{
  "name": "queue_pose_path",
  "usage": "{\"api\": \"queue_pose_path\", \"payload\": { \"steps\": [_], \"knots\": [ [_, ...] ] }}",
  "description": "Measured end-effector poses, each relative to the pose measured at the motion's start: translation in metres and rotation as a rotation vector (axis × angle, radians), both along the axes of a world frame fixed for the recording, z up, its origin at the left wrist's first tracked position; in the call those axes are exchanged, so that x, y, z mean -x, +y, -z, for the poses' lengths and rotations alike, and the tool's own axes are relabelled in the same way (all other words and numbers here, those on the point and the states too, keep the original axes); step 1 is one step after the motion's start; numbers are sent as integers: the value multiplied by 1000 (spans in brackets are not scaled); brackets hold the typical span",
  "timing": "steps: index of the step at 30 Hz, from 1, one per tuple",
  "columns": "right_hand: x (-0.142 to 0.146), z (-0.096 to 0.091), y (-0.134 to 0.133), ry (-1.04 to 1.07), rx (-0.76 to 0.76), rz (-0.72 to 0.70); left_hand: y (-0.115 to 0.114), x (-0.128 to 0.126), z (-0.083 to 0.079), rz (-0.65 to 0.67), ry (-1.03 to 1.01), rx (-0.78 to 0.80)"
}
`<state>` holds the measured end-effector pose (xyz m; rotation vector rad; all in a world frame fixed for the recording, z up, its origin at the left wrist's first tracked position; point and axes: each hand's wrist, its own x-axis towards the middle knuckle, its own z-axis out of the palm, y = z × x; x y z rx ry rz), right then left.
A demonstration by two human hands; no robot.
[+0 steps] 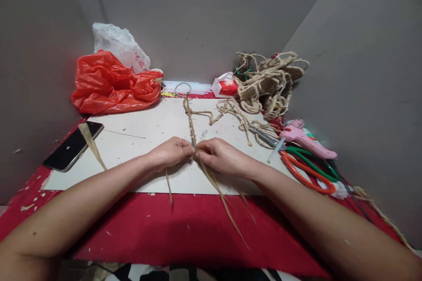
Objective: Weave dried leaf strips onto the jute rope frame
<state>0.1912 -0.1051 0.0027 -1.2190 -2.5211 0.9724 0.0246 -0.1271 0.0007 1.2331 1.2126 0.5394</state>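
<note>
While both our hands meet over the near half of the flat white board (154,116), a tan braided straw cord (191,125) stretches from its far edge down to our fingertips. Our left hand (174,150) pinches the cord's lower end between thumb and fingers, and our right hand (220,156) grips it just beside, fingertips close together. Below them, we see loose, flat straw strands (226,200) hanging past the board's near edge over the red cloth (165,228). Near the board's far right corner lies a heap of tan braided rope (263,83), beside a red-and-white tissue pack (227,85). At the board's right edge we have a pink glue gun (301,136) and orange-handled scissors (290,162). A black smartphone (70,149) overlaps the board's left edge, one wide straw strip (90,142) lying across it. Behind the board's far left corner sits a crumpled red plastic bag (115,85), with a whitish translucent bag (120,46) behind it.
</note>
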Motion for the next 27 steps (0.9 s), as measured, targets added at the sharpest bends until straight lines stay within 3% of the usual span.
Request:
{"api": "queue_pose_path", "payload": {
  "steps": [5, 9, 12, 15, 18, 21, 24, 27],
  "knots": [
    [-5, -7, -1, -83, -46, -74, -1, -2, 6, -60, 14, -50],
    [-8, -16, -8, -132, -71, -13, -1, -2, 15, -64, 35, -142],
    [-2, -13, -20, -1, 81, 47, -1, -1, 17, -65, 13, -169],
    [9, -3, -33, 209, 276, 198, -2, 0, 14, -21, -17, -170],
    [18, 8, -40, 306, 336, 319, -3, 2, 10, 24, -17, -142],
    [23, 16, -43, 232, 106, 302, -5, 2, 9, 8, -71, -89],
    [25, 17, -54, 6, -181, 221, -8, 1, 8, -17, -135, -78],
    [21, 2, -81, -190, -257, 46, -11, 1, 9, -9, -146, -95]
  ]
}}
